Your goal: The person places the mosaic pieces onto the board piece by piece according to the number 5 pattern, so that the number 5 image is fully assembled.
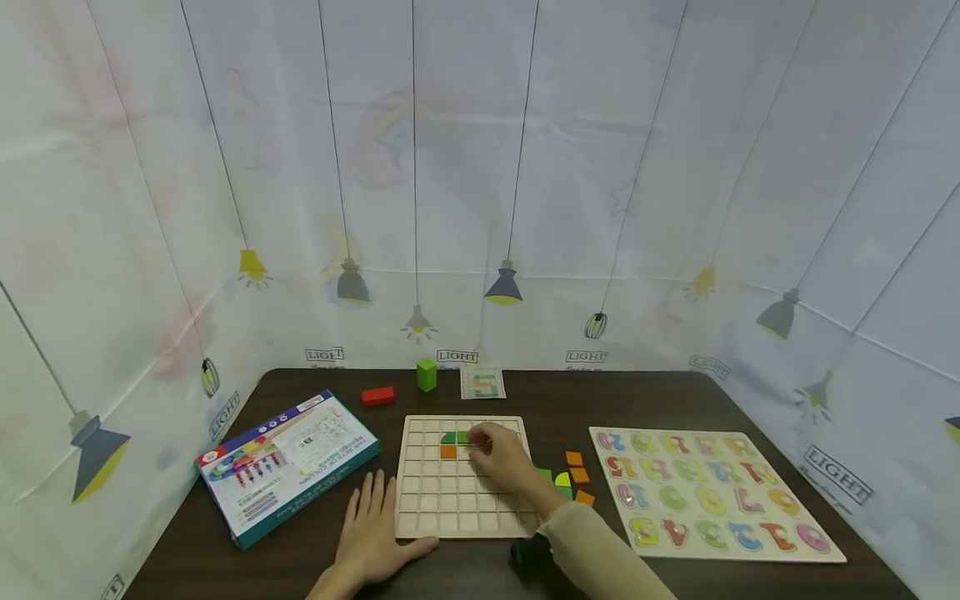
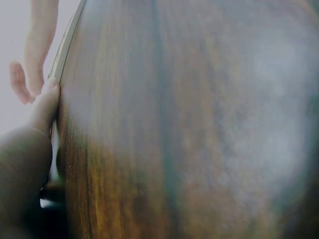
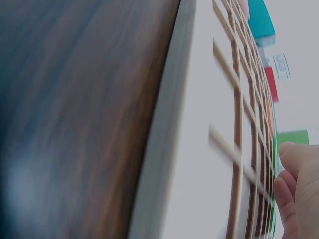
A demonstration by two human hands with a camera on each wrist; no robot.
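Holding our right hand (image 1: 501, 454) over the grid board (image 1: 427, 500), we have its fingers curled close together beside the green pieces (image 1: 450, 437); whether they pinch one, we cannot tell. An orange square (image 1: 447, 452) sits in the cell just below. Our left hand (image 1: 375, 533) lies flat on the counter (image 1: 285, 562), fingers straight, thumb at the board's near edge.

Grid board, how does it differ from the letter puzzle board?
The grid board is mostly bare wooden squares; the letter puzzle board is covered in colourful shapes. The letter puzzle board looks wider than the grid board. The right hand is over the grid board, while no hand is at the letter puzzle board. Both lie flat on the dark table.
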